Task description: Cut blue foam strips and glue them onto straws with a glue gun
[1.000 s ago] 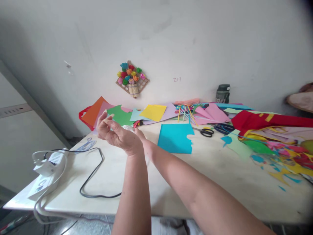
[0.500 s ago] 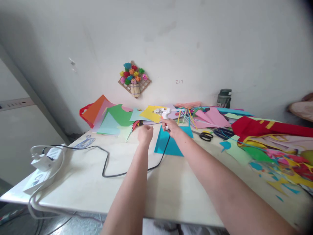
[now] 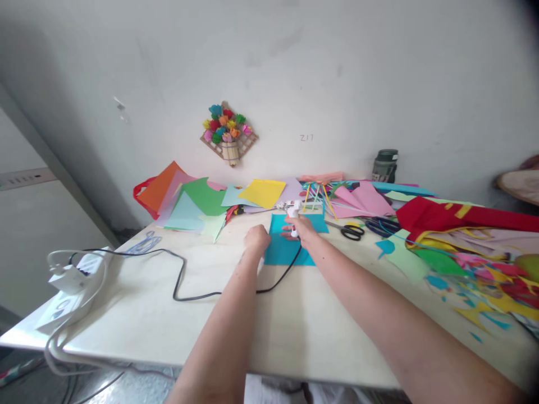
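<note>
My right hand [image 3: 304, 231] grips the handle of a white hot glue gun [image 3: 293, 212] above a blue sheet of paper [image 3: 280, 251]. The gun's nozzle points left, and a clear glue stick [image 3: 312, 203] seems to stick out of its back. A black cord [image 3: 278, 287] hangs from the handle and runs left over the table. At the sheet's left edge is my left hand [image 3: 257, 238], its fingers curled in; what they hold, if anything, is hidden. A white bit [image 3: 260, 265] shows beside my left wrist.
A power strip [image 3: 71, 303] with a plug lies at the left. Coloured papers [image 3: 202, 196] are spread along the wall. Black-handled scissors [image 3: 351, 231], paper scraps [image 3: 471, 303] and a dark bottle [image 3: 384, 166] stand or lie to the right.
The glue gun in my right hand has come down and slightly right, nearer me, over the blue sheet. My left hand has shifted right and down to the sheet's left edge.
</note>
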Available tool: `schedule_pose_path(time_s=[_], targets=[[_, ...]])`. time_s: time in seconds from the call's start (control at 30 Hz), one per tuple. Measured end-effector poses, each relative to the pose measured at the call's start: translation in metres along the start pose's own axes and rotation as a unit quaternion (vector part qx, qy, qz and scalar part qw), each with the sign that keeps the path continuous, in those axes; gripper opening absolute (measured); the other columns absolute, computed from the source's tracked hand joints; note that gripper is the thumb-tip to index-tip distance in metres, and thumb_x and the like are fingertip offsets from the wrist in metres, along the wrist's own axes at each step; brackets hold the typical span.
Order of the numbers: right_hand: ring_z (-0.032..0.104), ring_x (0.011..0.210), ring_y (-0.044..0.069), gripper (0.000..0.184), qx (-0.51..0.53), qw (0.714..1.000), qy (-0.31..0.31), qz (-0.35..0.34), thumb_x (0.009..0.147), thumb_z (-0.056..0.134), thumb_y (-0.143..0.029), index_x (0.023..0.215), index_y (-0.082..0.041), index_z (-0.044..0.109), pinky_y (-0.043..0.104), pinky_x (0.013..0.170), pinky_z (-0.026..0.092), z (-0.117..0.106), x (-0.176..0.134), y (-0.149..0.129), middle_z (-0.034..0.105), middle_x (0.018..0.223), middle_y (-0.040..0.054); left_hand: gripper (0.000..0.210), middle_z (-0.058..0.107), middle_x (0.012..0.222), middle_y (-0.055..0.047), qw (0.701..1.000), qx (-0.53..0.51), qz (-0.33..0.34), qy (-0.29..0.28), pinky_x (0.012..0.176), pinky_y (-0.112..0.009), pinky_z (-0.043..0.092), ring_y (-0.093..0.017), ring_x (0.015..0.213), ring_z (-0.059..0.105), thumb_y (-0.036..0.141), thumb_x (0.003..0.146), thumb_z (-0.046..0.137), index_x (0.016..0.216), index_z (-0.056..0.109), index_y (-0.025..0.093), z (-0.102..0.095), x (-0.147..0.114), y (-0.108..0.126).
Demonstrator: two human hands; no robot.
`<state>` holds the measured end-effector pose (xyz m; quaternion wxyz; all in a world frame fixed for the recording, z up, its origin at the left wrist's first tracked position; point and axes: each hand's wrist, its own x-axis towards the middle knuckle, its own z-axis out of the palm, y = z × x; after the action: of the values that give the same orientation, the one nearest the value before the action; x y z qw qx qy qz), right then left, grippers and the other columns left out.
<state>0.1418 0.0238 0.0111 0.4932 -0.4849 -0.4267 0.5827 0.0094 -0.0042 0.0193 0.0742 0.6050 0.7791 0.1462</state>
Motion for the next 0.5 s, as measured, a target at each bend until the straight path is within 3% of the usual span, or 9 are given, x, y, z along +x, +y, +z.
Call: schedule_pose_path(time_s=[0.27, 0.5], targets=[[0.053, 0.037, 0.01, 0.015, 0.019, 0.999, 0.038, -0.034, 0.064, 0.055, -0.014, 0.079, -0.014, 0.052, 0.019, 0.032, 0.039, 0.013, -0.012, 0.0, 0.058, 0.055, -0.002, 0.021, 0.062, 0.095, -0.008, 1.0, 0.002, 0.002, -0.016, 0.069, -0.032, 0.043, -0.024, 0.089, 0.057, 0.021, 0.065, 0.05, 0.082, 0.062, 0.023, -0.007, -0.008, -0.008], [0.044, 0.03, 0.008, 0.018, -0.026, 0.998, 0.053, -0.038, 0.065, 0.059, -0.023, 0.078, -0.013, 0.053, 0.019, 0.028, 0.033, 0.019, 0.012, -0.005, 0.056, 0.048, -0.0028, 0.027, 0.062, 0.098, -0.009, 0.998, 0.016, 0.012, 0.061, 0.073, -0.033, 0.042, -0.023, 0.091, 0.056, 0.025, 0.071, 0.044, 0.092, 0.061, 0.024, 0.003, -0.01, -0.009]])
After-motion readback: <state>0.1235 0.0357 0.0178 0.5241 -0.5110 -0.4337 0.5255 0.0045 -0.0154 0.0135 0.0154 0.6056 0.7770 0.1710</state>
